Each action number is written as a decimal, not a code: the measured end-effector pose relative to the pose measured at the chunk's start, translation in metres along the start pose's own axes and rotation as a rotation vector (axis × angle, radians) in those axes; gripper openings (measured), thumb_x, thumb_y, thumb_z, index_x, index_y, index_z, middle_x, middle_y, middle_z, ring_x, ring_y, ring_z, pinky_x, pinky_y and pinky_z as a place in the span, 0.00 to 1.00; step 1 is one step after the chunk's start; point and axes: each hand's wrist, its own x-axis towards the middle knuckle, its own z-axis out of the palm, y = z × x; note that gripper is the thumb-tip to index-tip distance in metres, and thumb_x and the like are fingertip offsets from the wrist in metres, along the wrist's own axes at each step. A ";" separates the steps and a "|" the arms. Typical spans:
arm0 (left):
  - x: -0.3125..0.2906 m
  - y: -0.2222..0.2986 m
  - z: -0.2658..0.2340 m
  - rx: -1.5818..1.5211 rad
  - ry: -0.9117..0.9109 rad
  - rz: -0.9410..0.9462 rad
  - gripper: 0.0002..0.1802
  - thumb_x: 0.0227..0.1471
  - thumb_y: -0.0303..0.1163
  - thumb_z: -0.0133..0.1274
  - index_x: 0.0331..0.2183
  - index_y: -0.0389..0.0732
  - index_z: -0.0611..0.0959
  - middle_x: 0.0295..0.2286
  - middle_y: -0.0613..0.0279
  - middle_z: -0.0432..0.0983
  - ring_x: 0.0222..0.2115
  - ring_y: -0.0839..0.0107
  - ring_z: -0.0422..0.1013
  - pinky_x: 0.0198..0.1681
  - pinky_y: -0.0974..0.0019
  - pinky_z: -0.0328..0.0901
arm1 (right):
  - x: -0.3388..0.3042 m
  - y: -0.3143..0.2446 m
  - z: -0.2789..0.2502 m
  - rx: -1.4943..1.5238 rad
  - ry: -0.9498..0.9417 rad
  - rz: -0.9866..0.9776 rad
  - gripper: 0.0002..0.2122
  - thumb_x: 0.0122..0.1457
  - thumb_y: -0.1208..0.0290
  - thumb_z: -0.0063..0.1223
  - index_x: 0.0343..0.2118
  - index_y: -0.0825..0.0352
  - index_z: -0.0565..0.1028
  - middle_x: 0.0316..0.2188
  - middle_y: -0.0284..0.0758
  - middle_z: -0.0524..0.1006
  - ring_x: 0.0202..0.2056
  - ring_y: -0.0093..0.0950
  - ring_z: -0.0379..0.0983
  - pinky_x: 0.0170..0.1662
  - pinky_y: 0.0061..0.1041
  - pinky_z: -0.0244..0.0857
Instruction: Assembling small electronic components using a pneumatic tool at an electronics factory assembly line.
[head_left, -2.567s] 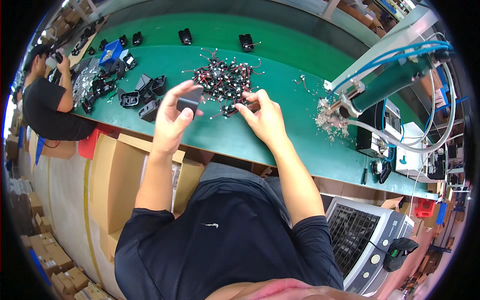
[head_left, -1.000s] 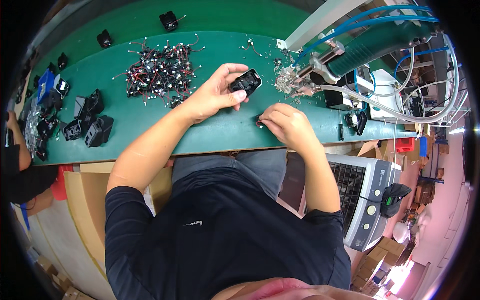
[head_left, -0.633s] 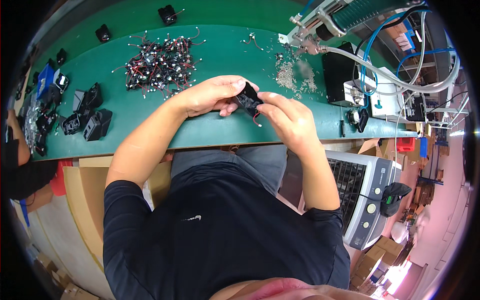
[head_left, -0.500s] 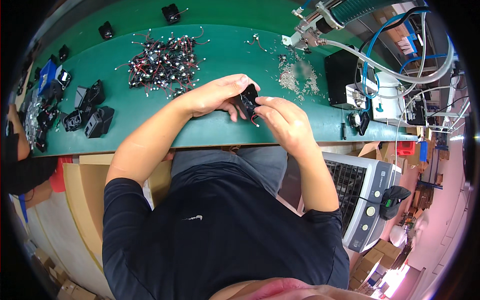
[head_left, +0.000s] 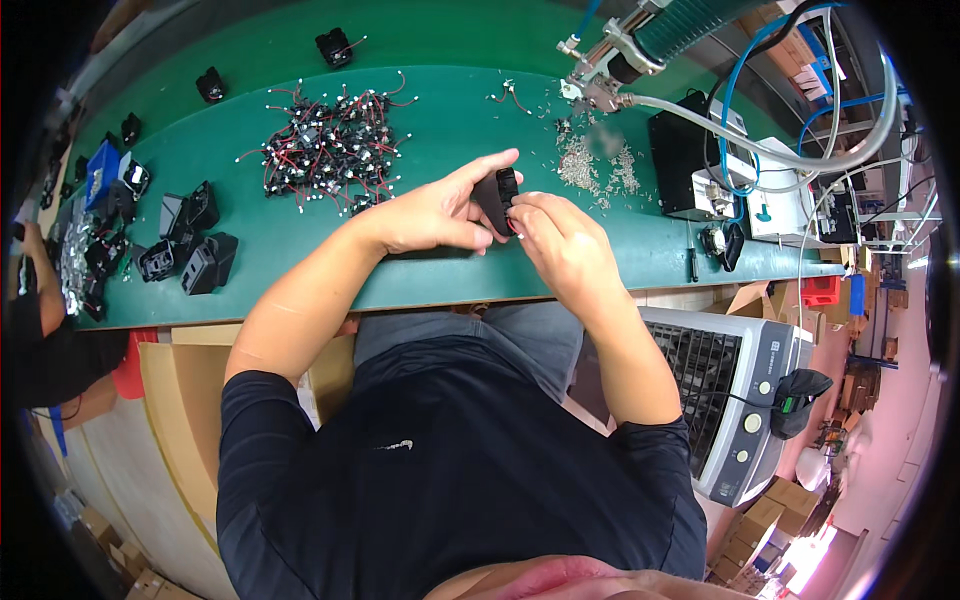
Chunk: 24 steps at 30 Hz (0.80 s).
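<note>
Above the near part of the green bench, my left hand (head_left: 435, 215) holds a small black plastic housing (head_left: 491, 203) by its side, the thumb and fingers around it. My right hand (head_left: 565, 245) is closed at the housing's right edge. Its fingertips pinch a small part with a red wire (head_left: 516, 231), which is mostly hidden by the fingers. Beyond my left hand lies a tangled heap of black parts with red wires and white plugs (head_left: 325, 145).
Small metal screws (head_left: 582, 165) are scattered beneath a clamped pneumatic tool (head_left: 610, 85) at the right. Black housings (head_left: 190, 240) and a blue bin (head_left: 101, 172) stand left, near a co-worker's arm (head_left: 42, 270). A black box (head_left: 683, 160) sits right; an air cooler (head_left: 715, 390) is below the bench edge.
The housing has turned in my left hand, so its flat side shows more. My right fingers stay at its edge, and the white plug that hung below them is no longer plainly visible.
</note>
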 end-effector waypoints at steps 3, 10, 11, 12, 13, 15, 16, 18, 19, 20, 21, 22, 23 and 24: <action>0.002 0.004 0.018 0.347 0.167 -0.011 0.46 0.48 0.15 0.64 0.65 0.43 0.62 0.62 0.58 0.57 0.52 0.69 0.68 0.47 0.65 0.72 | 0.004 0.001 0.003 -0.063 -0.012 -0.027 0.10 0.49 0.76 0.59 0.36 0.69 0.77 0.40 0.39 0.79 0.40 0.36 0.79 0.42 0.33 0.76; 0.006 0.003 0.027 0.797 0.314 0.152 0.42 0.45 0.17 0.67 0.61 0.42 0.68 0.56 0.59 0.59 0.50 0.69 0.71 0.44 0.69 0.74 | 0.012 -0.010 0.005 -0.022 0.014 0.126 0.07 0.50 0.75 0.61 0.33 0.65 0.79 0.36 0.32 0.75 0.36 0.33 0.77 0.37 0.34 0.74; 0.005 0.004 0.027 0.810 0.319 0.138 0.42 0.45 0.17 0.67 0.60 0.42 0.68 0.55 0.59 0.60 0.50 0.68 0.71 0.44 0.69 0.74 | 0.013 -0.014 0.005 0.018 0.028 0.201 0.06 0.52 0.75 0.62 0.33 0.64 0.79 0.35 0.32 0.74 0.36 0.33 0.77 0.36 0.34 0.74; 0.005 0.004 0.026 0.811 0.317 0.137 0.42 0.45 0.17 0.67 0.60 0.42 0.68 0.55 0.59 0.60 0.50 0.68 0.71 0.44 0.69 0.74 | 0.013 -0.016 0.007 0.018 0.030 0.203 0.06 0.52 0.75 0.62 0.33 0.64 0.79 0.35 0.32 0.74 0.36 0.33 0.77 0.36 0.34 0.74; 0.005 0.003 0.026 0.902 0.311 0.207 0.42 0.44 0.17 0.67 0.60 0.42 0.69 0.55 0.58 0.61 0.50 0.68 0.71 0.44 0.69 0.74 | 0.012 -0.018 0.011 0.035 0.052 0.267 0.07 0.52 0.75 0.65 0.33 0.63 0.80 0.33 0.33 0.74 0.33 0.34 0.77 0.33 0.34 0.73; 0.006 0.000 0.025 0.993 0.303 0.279 0.43 0.43 0.17 0.67 0.60 0.42 0.69 0.55 0.58 0.61 0.50 0.68 0.71 0.44 0.69 0.74 | 0.009 -0.021 0.019 0.050 0.076 0.331 0.07 0.51 0.75 0.67 0.34 0.63 0.81 0.32 0.33 0.73 0.30 0.34 0.76 0.31 0.34 0.72; 0.009 -0.003 0.025 0.986 0.298 0.309 0.43 0.42 0.17 0.67 0.60 0.42 0.69 0.55 0.57 0.62 0.50 0.67 0.71 0.44 0.69 0.74 | 0.007 -0.022 0.022 0.010 0.098 0.366 0.07 0.52 0.75 0.67 0.34 0.62 0.81 0.31 0.33 0.73 0.29 0.34 0.76 0.31 0.34 0.71; 0.011 -0.005 0.024 0.977 0.289 0.337 0.44 0.42 0.17 0.67 0.60 0.43 0.70 0.55 0.57 0.63 0.50 0.67 0.71 0.43 0.68 0.74 | 0.005 -0.022 0.025 -0.031 0.120 0.406 0.07 0.52 0.74 0.67 0.34 0.62 0.81 0.31 0.33 0.73 0.29 0.35 0.76 0.30 0.35 0.71; 0.011 -0.005 0.024 0.992 0.288 0.334 0.44 0.41 0.17 0.67 0.60 0.43 0.70 0.55 0.57 0.63 0.51 0.67 0.71 0.44 0.68 0.75 | 0.005 -0.023 0.026 -0.034 0.114 0.398 0.07 0.52 0.74 0.67 0.34 0.61 0.81 0.31 0.33 0.73 0.29 0.35 0.76 0.30 0.35 0.71; 0.011 -0.004 0.024 1.008 0.287 0.332 0.44 0.41 0.16 0.67 0.60 0.43 0.70 0.55 0.57 0.63 0.52 0.67 0.70 0.45 0.68 0.75 | 0.005 -0.023 0.025 -0.037 0.108 0.391 0.07 0.52 0.74 0.66 0.35 0.61 0.81 0.30 0.33 0.73 0.28 0.35 0.77 0.29 0.35 0.71; 0.010 -0.005 0.023 1.006 0.282 0.333 0.44 0.41 0.16 0.67 0.60 0.43 0.70 0.55 0.57 0.63 0.52 0.67 0.70 0.45 0.68 0.75 | 0.004 -0.024 0.022 -0.041 0.109 0.394 0.07 0.52 0.74 0.66 0.35 0.61 0.81 0.30 0.33 0.73 0.28 0.35 0.77 0.29 0.35 0.71; 0.010 -0.007 0.022 0.994 0.309 0.317 0.44 0.41 0.17 0.68 0.60 0.43 0.71 0.55 0.57 0.64 0.52 0.67 0.71 0.46 0.68 0.76 | 0.005 -0.025 0.016 0.008 0.062 0.385 0.08 0.52 0.75 0.66 0.36 0.61 0.81 0.31 0.33 0.74 0.28 0.35 0.76 0.30 0.34 0.71; 0.009 -0.006 0.021 0.981 0.340 0.303 0.43 0.42 0.17 0.69 0.60 0.43 0.71 0.55 0.58 0.64 0.52 0.66 0.71 0.48 0.67 0.76 | 0.008 -0.024 0.008 0.057 0.014 0.373 0.08 0.53 0.76 0.66 0.37 0.60 0.82 0.31 0.34 0.74 0.28 0.34 0.76 0.30 0.33 0.71; 0.008 -0.004 0.021 0.983 0.342 0.307 0.43 0.42 0.17 0.69 0.60 0.43 0.71 0.55 0.58 0.64 0.52 0.66 0.71 0.48 0.67 0.76 | 0.013 -0.023 -0.007 0.051 0.118 0.311 0.10 0.53 0.76 0.65 0.39 0.62 0.81 0.34 0.35 0.75 0.29 0.35 0.76 0.32 0.33 0.72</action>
